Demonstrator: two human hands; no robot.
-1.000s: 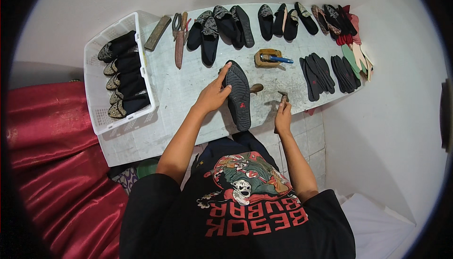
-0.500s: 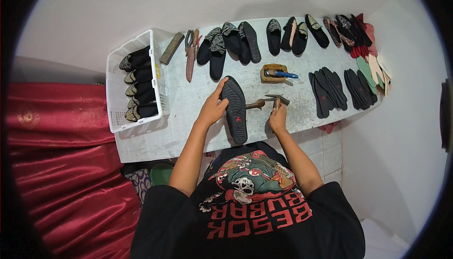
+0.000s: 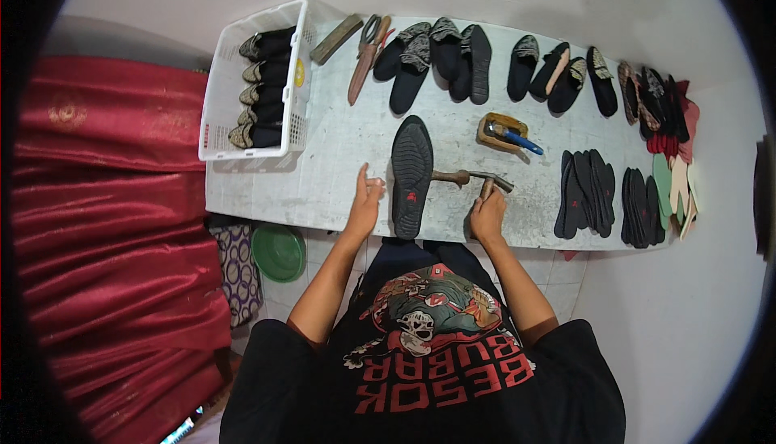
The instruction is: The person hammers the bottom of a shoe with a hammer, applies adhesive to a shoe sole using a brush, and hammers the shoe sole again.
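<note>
A black shoe [image 3: 412,173] sits sole-up at the near side of the counter [image 3: 331,161]. Just left of it I see the left hand [image 3: 366,205], released, fingers spread; the right hand [image 3: 488,216] grips a hammer [image 3: 495,180], its head near a wooden handle [image 3: 453,177] poking out beside the shoe. Farther back lie dark slip-ons [image 3: 408,88].

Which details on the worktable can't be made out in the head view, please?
In the head view:
Black sole: whatever lies beneath it, hidden by the sole itself.
Wooden handle: its left end, hidden by the sole.
Hammer: the gripped stretch, covered by the right hand.
Brown box: part of its inside, blocked by the blue-handled tool.
</note>
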